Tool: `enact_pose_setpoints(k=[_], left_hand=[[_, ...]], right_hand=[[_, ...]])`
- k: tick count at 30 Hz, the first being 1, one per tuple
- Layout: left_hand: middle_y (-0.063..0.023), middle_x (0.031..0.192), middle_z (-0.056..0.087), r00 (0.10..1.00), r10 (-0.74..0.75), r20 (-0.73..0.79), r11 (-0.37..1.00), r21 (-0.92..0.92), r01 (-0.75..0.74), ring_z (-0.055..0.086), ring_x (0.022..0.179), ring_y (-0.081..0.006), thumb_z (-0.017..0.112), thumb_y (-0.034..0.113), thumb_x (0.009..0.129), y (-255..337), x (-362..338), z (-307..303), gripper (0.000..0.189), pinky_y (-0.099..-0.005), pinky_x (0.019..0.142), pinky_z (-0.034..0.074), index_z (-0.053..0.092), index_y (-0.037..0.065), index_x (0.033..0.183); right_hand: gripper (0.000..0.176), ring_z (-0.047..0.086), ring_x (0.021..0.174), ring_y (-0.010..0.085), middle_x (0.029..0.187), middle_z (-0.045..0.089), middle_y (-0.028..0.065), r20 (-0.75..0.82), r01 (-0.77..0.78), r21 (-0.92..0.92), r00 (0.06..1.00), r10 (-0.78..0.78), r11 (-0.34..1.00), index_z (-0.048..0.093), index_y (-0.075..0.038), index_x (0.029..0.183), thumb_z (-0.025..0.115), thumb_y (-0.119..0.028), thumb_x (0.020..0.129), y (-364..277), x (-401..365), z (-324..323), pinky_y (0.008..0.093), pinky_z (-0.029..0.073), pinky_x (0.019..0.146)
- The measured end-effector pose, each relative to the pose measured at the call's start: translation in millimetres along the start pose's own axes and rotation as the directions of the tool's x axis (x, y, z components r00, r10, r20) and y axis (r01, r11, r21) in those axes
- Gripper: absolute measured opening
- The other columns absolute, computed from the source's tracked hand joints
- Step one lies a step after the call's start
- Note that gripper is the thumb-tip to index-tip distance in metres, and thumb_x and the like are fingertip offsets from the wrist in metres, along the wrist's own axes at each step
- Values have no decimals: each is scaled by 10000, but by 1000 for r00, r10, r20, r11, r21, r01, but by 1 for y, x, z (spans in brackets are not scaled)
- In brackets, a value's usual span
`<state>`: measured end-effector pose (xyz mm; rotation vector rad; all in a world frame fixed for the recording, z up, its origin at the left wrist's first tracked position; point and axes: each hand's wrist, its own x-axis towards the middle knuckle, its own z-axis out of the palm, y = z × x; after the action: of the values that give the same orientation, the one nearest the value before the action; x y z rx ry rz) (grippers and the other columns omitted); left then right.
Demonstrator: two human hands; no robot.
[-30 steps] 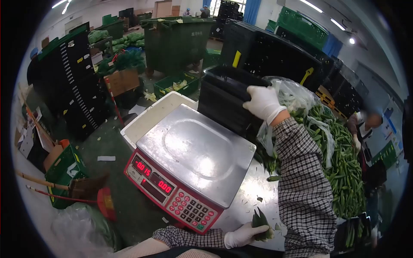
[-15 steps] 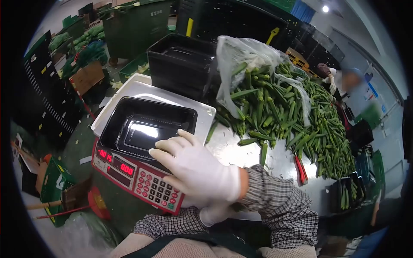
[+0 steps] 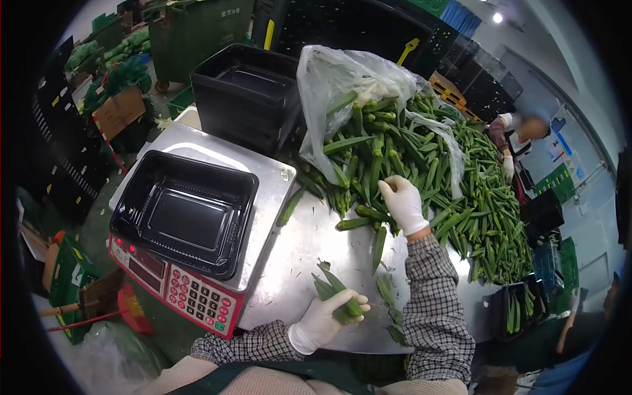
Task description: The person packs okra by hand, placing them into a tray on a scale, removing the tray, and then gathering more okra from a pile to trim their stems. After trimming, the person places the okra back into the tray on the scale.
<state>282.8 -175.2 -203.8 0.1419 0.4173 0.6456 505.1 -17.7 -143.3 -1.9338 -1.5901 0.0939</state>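
Several green okra pods [image 3: 342,299] are gripped in my white-gloved left hand [image 3: 319,324], low over the metal table. My gloved right hand [image 3: 403,205] reaches to the near side of the okra heap [image 3: 421,155], thumb and fingers a little apart; no pod shows in it. A clear plastic bag [image 3: 319,99] lies partly over the heap. To the left, a black plastic tray [image 3: 234,247] with nothing in it sits on the scale [image 3: 270,191], whose red-edged keypad faces me.
A stack of black trays [image 3: 247,108] stands behind the scale. Black trays with okra [image 3: 517,309] are at the right edge. Loose okra and trimmings [image 3: 388,296] lie on the metal table [image 3: 309,243]. Another person [image 3: 520,135] stands beyond the heap at right.
My right hand has left the black tray and moved right to the okra heap. My left hand, mostly hidden before, now shows with okra pods in it. The view has shifted.
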Motion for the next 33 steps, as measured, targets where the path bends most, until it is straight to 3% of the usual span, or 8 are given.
enact_pose_setpoints(k=[3, 8, 11, 15, 23, 26, 30, 33], left_hand=[[-171, 1033, 595, 1000, -9, -18, 1000, -8, 9, 591, 964, -289, 553, 212, 888, 1, 0, -1, 228, -386, 807, 490, 579, 0, 971], [-199, 1130, 563, 999, -27, 36, 999, -35, 28, 552, 1047, -334, 498, 266, 901, 0, 0, -5, 262, -437, 865, 456, 569, 36, 1005], [-208, 1160, 546, 988, -130, 78, 986, -97, 137, 559, 1040, -328, 463, 289, 908, 10, -7, 4, 354, -412, 829, 460, 512, 32, 1147], [-164, 1143, 551, 952, -105, 288, 967, -194, 166, 571, 1031, -269, 460, 292, 920, 6, -5, 0, 454, -356, 869, 459, 399, 3, 1266], [-173, 1110, 563, 989, -114, 99, 987, -102, 124, 529, 1075, -317, 562, 138, 850, 10, -4, 3, 477, -476, 933, 421, 390, 18, 1278], [-185, 1159, 534, 992, -103, 70, 989, -97, 110, 506, 1102, -323, 551, 201, 868, 11, -5, 2, 499, -490, 960, 401, 369, 17, 1295], [-188, 1194, 512, 987, -123, 107, 978, -157, 139, 494, 1121, -325, 541, 301, 885, 9, -3, -1, 546, -496, 962, 393, 348, 23, 1313], [-177, 1192, 517, 965, -148, 215, 954, -228, 197, 493, 1129, -321, 552, 321, 881, 4, -3, -2, 560, -500, 966, 392, 348, 26, 1312]], right_hand=[[360, 600, 828, 330, 840, 629, 162, 112, -18, -322, 992, 57, 946, 632, -15, 869, 593, -363, 786, -10, 21, 18, 391, 472, 718], [166, 562, 685, 167, 824, 577, 82, 66, 89, 354, 991, -119, 931, 595, -2, 917, 626, -43, 759, -20, -27, -23, 263, 444, 610], [299, 607, 838, 241, 959, 607, 90, 183, 511, 295, 799, -572, 808, 595, -52, 980, 629, 68, 709, -30, -81, -58, 308, 482, 740], [448, 606, 796, 313, 1009, 595, 148, 428, 683, 234, 567, -704, 692, 590, -64, 1023, 641, 9, 584, -60, -129, -70, 383, 497, 643], [329, 589, 898, 337, 1043, 573, 167, -60, 187, -174, 978, -199, 967, 546, -42, 1089, 612, -147, 784, 14, -13, -33, 388, 487, 763], [354, 583, 918, 342, 1081, 558, 166, 77, -5, -365, 996, 36, 931, 551, -45, 1088, 622, -215, 785, 56, 23, -15, 386, 478, 793], [265, 578, 874, 327, 1001, 573, 144, -59, 322, -77, 943, -327, 944, 571, -42, 996, 584, -32, 731, 32, -10, -43, 375, 478, 763], [354, 587, 857, 296, 1011, 581, 144, 74, 698, -109, 715, -695, 707, 578, -52, 978, 587, 25, 633, -15, -58, -61, 375, 483, 740]])
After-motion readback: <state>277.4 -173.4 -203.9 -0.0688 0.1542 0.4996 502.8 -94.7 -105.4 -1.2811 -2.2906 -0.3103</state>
